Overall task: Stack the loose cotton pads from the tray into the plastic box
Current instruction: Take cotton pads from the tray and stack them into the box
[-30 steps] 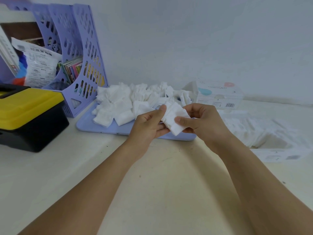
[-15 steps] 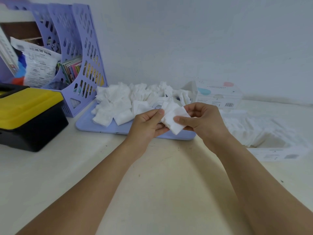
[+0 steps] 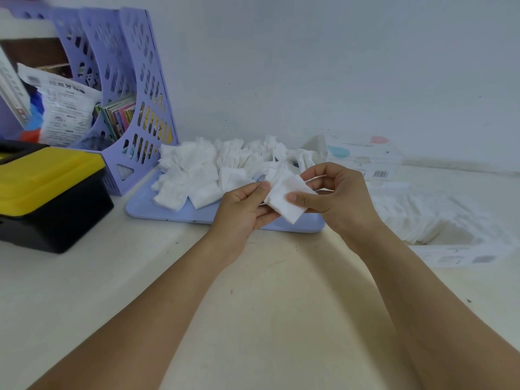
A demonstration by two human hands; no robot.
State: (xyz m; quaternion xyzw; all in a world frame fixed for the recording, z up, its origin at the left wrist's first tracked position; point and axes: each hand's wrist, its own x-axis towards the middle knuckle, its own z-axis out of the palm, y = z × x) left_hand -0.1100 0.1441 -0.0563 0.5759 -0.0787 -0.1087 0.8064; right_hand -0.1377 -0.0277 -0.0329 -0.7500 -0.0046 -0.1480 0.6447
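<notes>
2 hands hold 1 cotton pad above the tray's near edge: left hand and right hand both pinch it.

A purple file rack stands at ten o'clock against the white wall, its slots holding coloured booklets and a white printed packet. Just in front of it, at nine o'clock, sits a black case with a yellow lid, touching the rack's base. At two o'clock, by the wall, lies a white carton with pink and blue spots and a barcode. All rest on a cream table marked with a few small dark specks.
</notes>
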